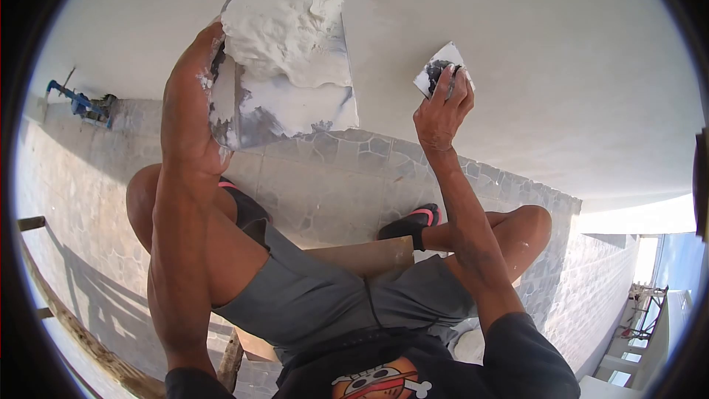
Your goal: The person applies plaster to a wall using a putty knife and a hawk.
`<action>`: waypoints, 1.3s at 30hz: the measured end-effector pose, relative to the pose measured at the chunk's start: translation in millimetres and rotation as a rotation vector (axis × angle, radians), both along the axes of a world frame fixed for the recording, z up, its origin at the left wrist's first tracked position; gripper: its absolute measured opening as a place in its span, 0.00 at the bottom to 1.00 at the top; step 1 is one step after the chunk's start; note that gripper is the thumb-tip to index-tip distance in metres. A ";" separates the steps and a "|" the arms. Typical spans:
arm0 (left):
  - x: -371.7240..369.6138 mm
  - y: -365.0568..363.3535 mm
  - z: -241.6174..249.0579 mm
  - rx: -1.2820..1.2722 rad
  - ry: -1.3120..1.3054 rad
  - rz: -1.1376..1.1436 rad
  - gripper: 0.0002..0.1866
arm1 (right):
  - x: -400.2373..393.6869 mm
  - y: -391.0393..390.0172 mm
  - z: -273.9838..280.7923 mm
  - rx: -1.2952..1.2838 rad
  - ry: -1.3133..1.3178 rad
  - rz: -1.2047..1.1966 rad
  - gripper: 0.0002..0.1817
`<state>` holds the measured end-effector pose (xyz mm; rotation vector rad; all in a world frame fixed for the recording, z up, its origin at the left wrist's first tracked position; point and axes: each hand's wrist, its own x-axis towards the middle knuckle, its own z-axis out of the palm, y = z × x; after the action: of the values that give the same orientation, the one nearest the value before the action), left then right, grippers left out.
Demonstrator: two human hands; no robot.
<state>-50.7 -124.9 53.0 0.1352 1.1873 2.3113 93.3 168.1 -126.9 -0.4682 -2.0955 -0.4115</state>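
My left hand (186,96) holds up a wide metal plaster hawk (255,118) from its left side, its fingers partly hidden behind the edge. A thick heap of white putty (288,29) covers the upper part of the hawk, and smears of it mark the lower part and my skin. To the right, my right hand (443,114) grips a small square putty scraper (452,53), fingers pressed on its dark, stained middle. The scraper lies right at the smooth pale wall (532,96).
Stone-patterned paving (354,151) runs along the wall's foot, around my sandalled feet. Beneath me is a wooden board (362,255). A blue metal tool or clamp (85,106) stands at far left, a curved wooden pole (88,340) at lower left, and scaffolding (646,307) far right.
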 end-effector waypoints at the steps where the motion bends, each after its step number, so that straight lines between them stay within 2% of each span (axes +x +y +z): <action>1: 0.5 1.2 0.4 -0.005 0.000 0.001 0.22 | -6.4 -4.6 -13.2 0.041 -0.017 -0.014 0.34; 4: -0.8 3.9 0.3 -0.020 0.015 0.002 0.22 | -9.5 -24.7 -43.5 -0.034 -0.149 0.108 0.30; 5: -1.5 2.9 -1.0 -0.026 0.024 0.001 0.22 | -6.1 -30.8 -48.2 -0.105 -0.196 0.167 0.28; 7: -5.3 1.1 -3.0 -0.035 0.034 -0.002 0.22 | 3.7 -40.8 -52.1 -0.305 -0.263 0.249 0.29; 10: -5.6 -1.6 -3.8 -0.044 0.041 0.008 0.22 | 23.1 -56.7 -35.5 -0.555 0.030 0.267 0.29; 13: -6.2 -5.5 -6.3 -0.064 0.039 0.018 0.22 | 32.0 -51.7 -19.6 -0.875 0.443 -0.065 0.28; 16: -5.0 -8.1 -7.8 -0.083 0.041 0.027 0.22 | 36.3 -21.1 -28.1 -0.801 0.402 -0.075 0.29; 19: -5.9 -12.7 -9.5 -0.102 0.038 0.041 0.22 | 6.3 -17.3 -33.2 -0.711 0.430 -0.002 0.32; 20: -6.0 -15.6 -9.7 -0.108 0.040 0.048 0.22 | -7.8 -20.3 -35.2 -0.618 0.431 -0.048 0.37; 23: -6.6 -25.0 -11.3 -0.137 0.045 0.074 0.22 | -50.5 -40.1 -37.8 -0.555 0.430 -0.157 0.41; 27: -3.7 -21.3 -6.0 -0.204 0.033 0.148 0.22 | -89.2 -84.6 -34.8 -0.466 0.333 -0.019 0.44; 29: -7.6 -22.2 -6.6 -0.256 0.012 0.186 0.21 | -82.7 -97.9 -33.7 -0.525 0.312 0.177 0.42; 32: -14.2 -25.9 -10.2 -0.282 0.043 0.204 0.21 | -44.9 -105.3 -24.7 -0.599 0.320 0.256 0.39; 33: -15.4 -26.8 -11.7 -0.285 0.062 0.208 0.20 | -31.9 -101.2 -20.6 -0.586 0.428 0.160 0.32; 35: -16.2 -26.8 -13.8 -0.275 0.050 0.207 0.20 | -6.2 -80.3 -37.8 -0.834 0.634 -0.019 0.26; 36: -15.5 -26.3 -13.2 -0.270 0.046 0.206 0.20 | 3.8 -69.3 -37.2 -1.072 0.738 -0.116 0.24; 39: -2.4 -14.9 0.8 -0.327 -0.004 0.219 0.22 | 7.8 -29.8 -58.1 -1.080 0.691 -0.240 0.26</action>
<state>-53.1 -139.7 53.9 -0.1234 1.6284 2.2562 101.0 138.3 -184.9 -1.2702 -1.4155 0.7293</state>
